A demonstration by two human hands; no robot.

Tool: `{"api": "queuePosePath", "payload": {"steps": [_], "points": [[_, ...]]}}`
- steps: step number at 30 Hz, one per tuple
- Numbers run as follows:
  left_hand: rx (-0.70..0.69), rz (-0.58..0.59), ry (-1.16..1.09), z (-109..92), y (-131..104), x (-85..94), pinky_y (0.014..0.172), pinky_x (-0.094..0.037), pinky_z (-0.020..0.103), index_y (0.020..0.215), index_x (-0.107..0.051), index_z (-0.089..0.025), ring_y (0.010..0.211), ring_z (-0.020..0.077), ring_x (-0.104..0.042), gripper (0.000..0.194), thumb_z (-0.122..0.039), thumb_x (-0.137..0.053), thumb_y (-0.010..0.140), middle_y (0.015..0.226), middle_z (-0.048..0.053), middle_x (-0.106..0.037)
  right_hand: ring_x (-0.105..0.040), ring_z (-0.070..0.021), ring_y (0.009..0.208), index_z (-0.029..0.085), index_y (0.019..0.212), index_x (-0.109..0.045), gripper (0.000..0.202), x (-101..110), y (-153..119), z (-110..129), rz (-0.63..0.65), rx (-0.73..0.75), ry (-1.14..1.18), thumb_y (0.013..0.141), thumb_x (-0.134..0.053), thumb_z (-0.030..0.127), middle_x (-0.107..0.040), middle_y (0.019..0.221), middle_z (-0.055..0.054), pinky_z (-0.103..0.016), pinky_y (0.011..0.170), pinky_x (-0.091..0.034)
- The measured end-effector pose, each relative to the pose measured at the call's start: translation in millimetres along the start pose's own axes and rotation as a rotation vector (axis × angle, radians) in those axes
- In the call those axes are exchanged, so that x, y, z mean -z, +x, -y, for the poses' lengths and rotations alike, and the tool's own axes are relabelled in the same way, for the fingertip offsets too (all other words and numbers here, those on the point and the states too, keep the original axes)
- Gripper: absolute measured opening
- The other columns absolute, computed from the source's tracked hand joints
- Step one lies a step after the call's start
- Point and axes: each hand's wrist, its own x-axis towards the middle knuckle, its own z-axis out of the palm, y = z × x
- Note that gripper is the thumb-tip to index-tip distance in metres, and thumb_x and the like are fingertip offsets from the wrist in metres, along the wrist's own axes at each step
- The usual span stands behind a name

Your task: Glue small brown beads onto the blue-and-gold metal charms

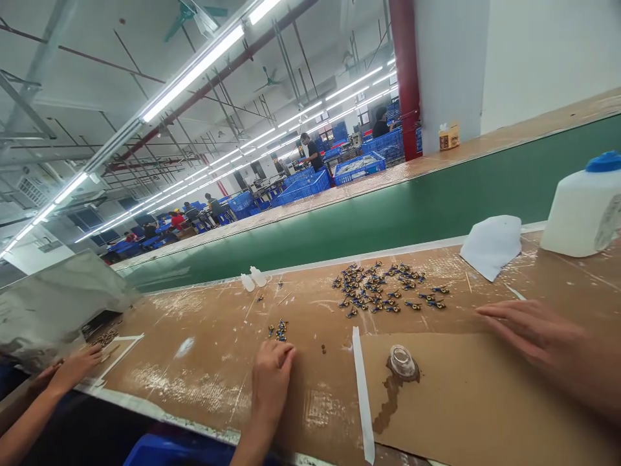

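Note:
My left hand (pixel 272 378) rests on the brown tabletop with its fingers curled in; whatever they may hold is hidden. Just beyond its knuckles lies a small group of tiny blue-and-yellow figures (pixel 281 330). My right hand (pixel 538 333) is over the right side of the table, fingers stretched out and nothing seen in them. Left of its fingertips spreads a large cluster of the same figures (pixel 369 288). Between my hands, a small clear cup (pixel 402 360) sits in a wet brown stain on a cardboard sheet (pixel 466 395). Two small brown bits (pixel 323 349) lie near my left hand.
Another person's hands (pixel 77 370) work at the far left beside a white taped corner. Two small white bottles (pixel 253 278) stand near the green belt (pixel 301 230). A white sheet (pixel 492 246), a thin stick (pixel 468 281) and a blue-capped jug (pixel 582 210) are at right.

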Motion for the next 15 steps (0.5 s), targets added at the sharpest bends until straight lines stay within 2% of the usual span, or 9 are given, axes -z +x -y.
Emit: {"api": "queuePosePath", "payload": {"steps": [3,6,15], "points": [[-0.128,0.078,-0.008,-21.6,-4.0,-13.2,0.077,-0.047,0.030,0.079,-0.070,-0.024,0.081,0.0163,-0.059,0.014,-0.023,-0.056,0.082,0.080,0.001,-0.068,-0.067,-0.0204,0.081,0.026,0.087,-0.068,0.031,1.0,0.4,4.1,0.005,-0.014,0.008,0.084,-0.044,0.044,-0.071,0.089,-0.006,-0.035,0.075,-0.054],[-0.198,0.107,0.013,-33.4,-4.9,-24.0,0.075,-0.048,0.029,0.081,-0.070,-0.024,0.081,0.0156,-0.059,0.014,-0.021,-0.056,0.083,0.082,0.001,-0.068,-0.066,-0.0205,0.081,0.025,0.086,-0.068,0.033,1.5,0.2,6.6,0.005,-0.037,-0.002,0.085,-0.042,0.045,-0.071,0.088,-0.006,-0.034,0.074,-0.054],[-0.310,0.105,0.155,-33.7,0.7,-30.6,0.071,-0.047,0.030,0.081,-0.068,-0.022,0.077,0.0167,-0.059,0.019,-0.020,-0.050,0.087,0.080,0.003,-0.065,-0.066,-0.0201,0.082,0.025,0.086,-0.068,0.037,0.3,-0.4,7.2,0.000,-0.052,0.018,0.086,-0.040,0.049,-0.070,0.088,-0.006,-0.033,0.076,-0.053]]}}
